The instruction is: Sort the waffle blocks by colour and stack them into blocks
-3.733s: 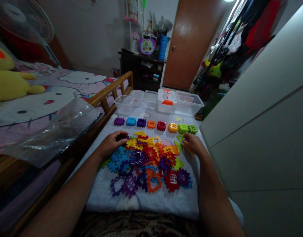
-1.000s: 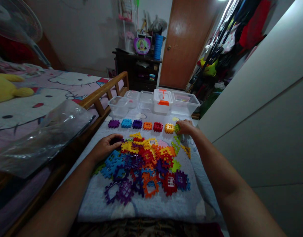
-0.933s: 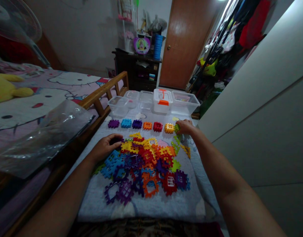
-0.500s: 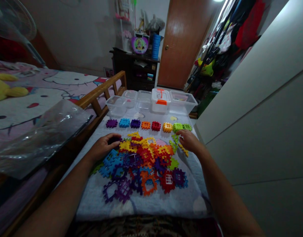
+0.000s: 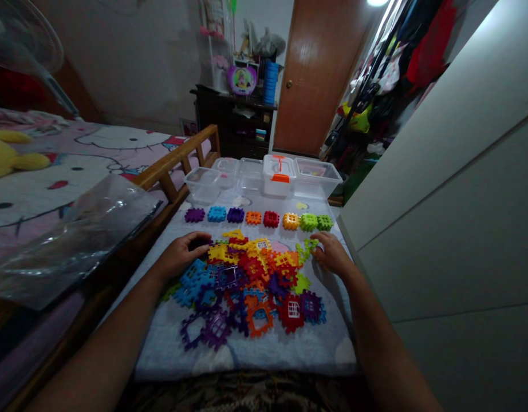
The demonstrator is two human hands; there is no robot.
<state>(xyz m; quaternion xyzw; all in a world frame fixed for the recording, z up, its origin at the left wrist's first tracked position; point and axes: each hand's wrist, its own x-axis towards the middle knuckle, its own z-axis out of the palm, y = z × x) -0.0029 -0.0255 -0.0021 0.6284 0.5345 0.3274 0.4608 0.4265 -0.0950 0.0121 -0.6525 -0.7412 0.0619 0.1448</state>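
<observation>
A loose pile of colourful plastic building tiles (image 5: 253, 269) with notched edges lies on the cloth between my hands. At the pile's upper left edge rests my left hand (image 5: 182, 254), fingers curved and thumb apart, with no piece visible in its gap. My right hand (image 5: 333, 254) is at the upper right, its thumb and fingers apart around the edge of some light green pieces (image 5: 306, 250). Its palm side is hidden. Beyond the pile runs a row of small blocks by colour, from a purple block (image 5: 194, 215) to a green block (image 5: 324, 222).
Clear plastic boxes (image 5: 204, 186) stand along the far end, one with an orange-latched lid (image 5: 279, 171). A wooden bed rail (image 5: 173, 154) borders the left, with a clear plastic bag (image 5: 75, 240) beside it. A white cabinet (image 5: 453, 189) borders the right.
My right hand has drawn back from the green blocks, slightly downward and to the right. The yellow piece that lay below it is out of sight. My left hand has stayed put.
</observation>
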